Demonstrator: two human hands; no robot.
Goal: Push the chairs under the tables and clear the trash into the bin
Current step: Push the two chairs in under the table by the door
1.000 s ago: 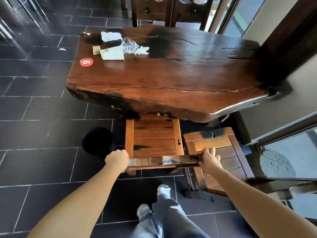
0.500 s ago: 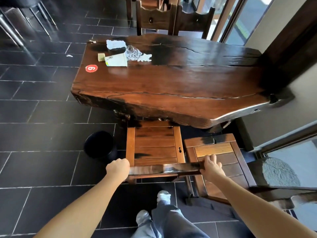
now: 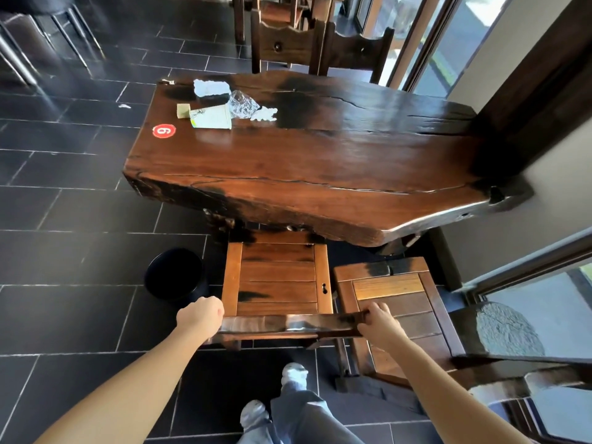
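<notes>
A wooden chair (image 3: pixel 277 277) stands at the near edge of the dark slab table (image 3: pixel 320 161), its seat front just under the tabletop. My left hand (image 3: pixel 201 314) grips the left end of the chair's top rail and my right hand (image 3: pixel 379 323) grips the right end. A second chair (image 3: pixel 394 293) stands to the right, pulled out from the table. Trash lies at the table's far left: a paper cup (image 3: pixel 211 116) on its side, crumpled clear plastic (image 3: pixel 243 104), white scraps (image 3: pixel 211 88) and a small block (image 3: pixel 183 110). A black bin (image 3: pixel 174 272) stands on the floor left of the chair.
Two more chairs (image 3: pixel 320 46) stand at the table's far side. A wall and glass doors (image 3: pixel 448 43) close off the right. Metal chair legs (image 3: pixel 38 43) show at the far left. A small scrap (image 3: pixel 124 106) lies on the dark tiled floor left of the table.
Both hands have stayed on the chair's top rail. The chair seat has slid slightly further out from under the table edge, and my view has tilted up, showing more of the far chairs.
</notes>
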